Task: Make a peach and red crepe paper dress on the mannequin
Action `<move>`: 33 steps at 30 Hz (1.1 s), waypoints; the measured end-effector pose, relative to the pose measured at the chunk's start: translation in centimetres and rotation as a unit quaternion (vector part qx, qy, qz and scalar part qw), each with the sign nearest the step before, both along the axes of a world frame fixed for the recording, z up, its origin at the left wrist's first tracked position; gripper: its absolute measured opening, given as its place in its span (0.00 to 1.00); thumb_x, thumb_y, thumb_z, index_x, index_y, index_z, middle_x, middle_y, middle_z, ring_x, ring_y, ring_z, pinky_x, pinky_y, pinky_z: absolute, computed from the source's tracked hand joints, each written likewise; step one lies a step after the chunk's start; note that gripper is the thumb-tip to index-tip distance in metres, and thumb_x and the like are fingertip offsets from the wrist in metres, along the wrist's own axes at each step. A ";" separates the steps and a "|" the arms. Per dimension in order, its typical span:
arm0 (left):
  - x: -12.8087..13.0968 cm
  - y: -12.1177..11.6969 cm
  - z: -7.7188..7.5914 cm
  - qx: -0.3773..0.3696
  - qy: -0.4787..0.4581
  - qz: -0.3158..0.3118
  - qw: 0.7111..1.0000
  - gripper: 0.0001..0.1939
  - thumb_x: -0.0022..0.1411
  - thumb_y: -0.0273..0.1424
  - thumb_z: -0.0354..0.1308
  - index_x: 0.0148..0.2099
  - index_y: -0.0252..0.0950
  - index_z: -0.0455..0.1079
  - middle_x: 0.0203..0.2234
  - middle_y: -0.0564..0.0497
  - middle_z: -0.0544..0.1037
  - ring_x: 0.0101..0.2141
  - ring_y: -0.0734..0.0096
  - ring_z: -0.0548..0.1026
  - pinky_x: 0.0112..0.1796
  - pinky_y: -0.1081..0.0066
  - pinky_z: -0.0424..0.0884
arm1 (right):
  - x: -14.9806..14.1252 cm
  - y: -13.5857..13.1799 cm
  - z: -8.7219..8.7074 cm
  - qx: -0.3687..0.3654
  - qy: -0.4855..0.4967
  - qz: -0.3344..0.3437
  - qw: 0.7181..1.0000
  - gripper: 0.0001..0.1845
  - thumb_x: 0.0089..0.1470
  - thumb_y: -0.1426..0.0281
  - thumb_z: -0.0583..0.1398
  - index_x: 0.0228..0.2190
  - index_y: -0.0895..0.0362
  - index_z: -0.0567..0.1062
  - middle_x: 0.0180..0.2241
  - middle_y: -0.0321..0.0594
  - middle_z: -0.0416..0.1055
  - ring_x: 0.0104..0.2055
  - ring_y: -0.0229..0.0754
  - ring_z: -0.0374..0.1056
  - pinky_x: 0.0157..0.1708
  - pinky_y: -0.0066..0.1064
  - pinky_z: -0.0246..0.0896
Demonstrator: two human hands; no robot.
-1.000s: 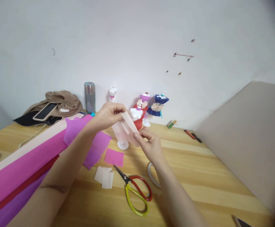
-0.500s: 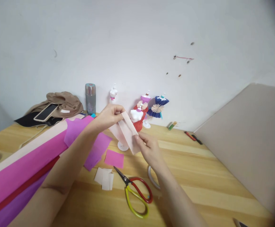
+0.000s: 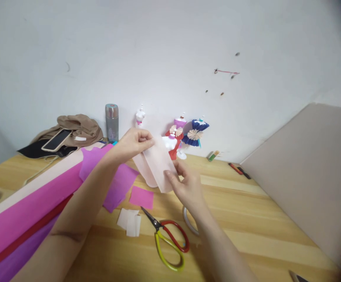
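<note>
Both hands hold a pale pink piece of crepe paper (image 3: 157,166) up above the wooden table (image 3: 246,219). My left hand (image 3: 135,143) pinches its top edge. At the lower right edge my right hand (image 3: 184,184) grips it with thumb and fingers. The paper hangs in front of a small white mannequin stand, hiding most of it. Beneath the hands lie red-and-yellow scissors (image 3: 167,235), a pink paper square (image 3: 141,197) and small pale paper scraps (image 3: 129,221).
Long rolls of pink, red and purple crepe paper (image 3: 26,219) cross the table's left side. Small dressed mannequins (image 3: 188,135) and a grey flask (image 3: 112,122) stand by the wall. A brown cloth with a phone (image 3: 67,135) lies back left. A tape roll (image 3: 188,221) sits by my right forearm.
The pale pink paper has opened from a narrow folded strip into a wider flat sheet. My right hand slid slightly down and right along it.
</note>
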State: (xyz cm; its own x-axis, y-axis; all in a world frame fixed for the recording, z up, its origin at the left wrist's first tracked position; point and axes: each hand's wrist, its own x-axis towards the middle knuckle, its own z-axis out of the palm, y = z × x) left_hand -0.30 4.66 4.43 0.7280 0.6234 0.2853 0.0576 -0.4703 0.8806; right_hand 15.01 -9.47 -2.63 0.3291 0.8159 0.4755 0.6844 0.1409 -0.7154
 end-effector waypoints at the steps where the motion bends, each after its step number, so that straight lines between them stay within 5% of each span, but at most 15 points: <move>1: -0.1 0.0 0.1 0.005 0.002 0.006 1.000 0.11 0.55 0.35 0.58 0.27 0.32 0.68 0.17 0.57 0.65 0.20 0.80 0.62 0.22 0.77 0.56 | 0.0 0.1 -0.1 0.005 0.020 0.001 1.000 0.09 0.53 0.63 0.58 0.27 0.54 0.74 0.24 0.36 0.73 0.27 0.41 0.67 0.32 0.33 0.61; 9: -1.4 0.3 0.7 -0.018 0.013 0.026 0.999 0.12 0.52 0.37 0.61 0.31 0.31 0.70 0.18 0.56 0.69 0.21 0.78 0.66 0.23 0.77 0.60 | 0.1 0.5 -0.6 0.039 0.159 0.033 0.986 0.12 0.52 0.60 0.60 0.26 0.55 0.74 0.23 0.34 0.71 0.25 0.37 0.62 0.27 0.28 0.57; 20: -5.6 1.4 2.5 0.048 0.103 -0.056 0.992 0.09 0.52 0.35 0.61 0.27 0.32 0.73 0.17 0.57 0.67 0.21 0.81 0.62 0.23 0.78 0.56 | -3.3 0.7 -2.1 -0.020 0.219 0.129 0.967 0.10 0.49 0.63 0.61 0.24 0.56 0.75 0.21 0.34 0.69 0.23 0.35 0.62 0.22 0.26 0.56; 29: -4.3 1.8 0.9 -0.104 0.022 -0.011 0.994 0.10 0.51 0.33 0.64 0.36 0.33 0.74 0.20 0.54 0.75 0.21 0.75 0.70 0.24 0.76 0.62 | -2.3 1.0 -2.3 0.077 0.307 0.091 0.944 0.09 0.49 0.64 0.65 0.33 0.54 0.82 0.27 0.37 0.79 0.26 0.38 0.71 0.27 0.29 0.64; 33: -3.5 2.5 0.3 -0.113 -0.036 -0.018 0.993 0.10 0.48 0.30 0.66 0.35 0.32 0.77 0.26 0.51 0.78 0.26 0.74 0.73 0.29 0.75 0.65 | -1.7 1.1 -3.1 0.128 0.314 0.061 0.939 0.09 0.49 0.64 0.67 0.35 0.51 0.84 0.33 0.39 0.83 0.32 0.42 0.75 0.33 0.32 0.69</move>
State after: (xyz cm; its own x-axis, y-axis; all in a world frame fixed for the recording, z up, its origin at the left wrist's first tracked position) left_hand -3.80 7.19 4.77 0.7343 0.6509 0.1929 -0.0226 -0.2606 0.9652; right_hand 13.34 -8.33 -5.77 0.5217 0.7515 0.4037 0.1063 0.4122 -0.9049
